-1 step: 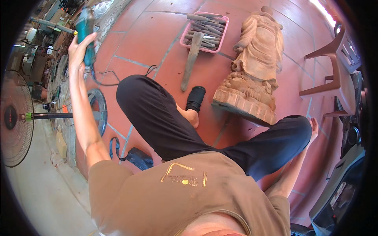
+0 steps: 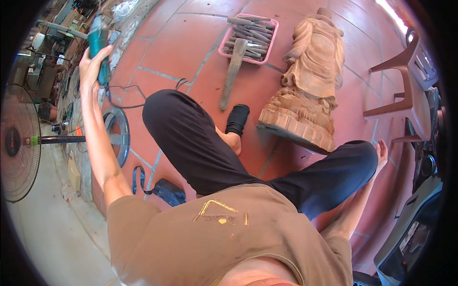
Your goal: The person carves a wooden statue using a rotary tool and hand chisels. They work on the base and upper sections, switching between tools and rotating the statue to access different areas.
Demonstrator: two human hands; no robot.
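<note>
At the upper left, my left hand [image 2: 91, 66] is wrapped round a teal corded die grinder [image 2: 98, 40], with the arm stretched out. The tool stands roughly upright in the view, and its tip is too small to make out. A black cord [image 2: 125, 106] trails from its lower end toward my knee. Beyond my right knee, my right hand [image 2: 381, 155] has its fingers stretched out and holds nothing I can see; the knee hides part of it. A carved wooden statue of a robed figure [image 2: 315, 62] lies on the tiles, its base toward me.
A pink basket [image 2: 260, 61] of chisels stands ahead, with a wooden mallet [image 2: 234, 74] leaning on its rim. A standing fan [image 2: 19, 143] is at left, its round base [image 2: 125, 138] near my arm. A brown plastic chair [image 2: 405, 81] is at right. A black sock [image 2: 237, 119] covers part of my foot.
My left hand has shifted slightly left and down with the die grinder, which looks less blurred. The cord has moved a little. My right hand has barely moved.
</note>
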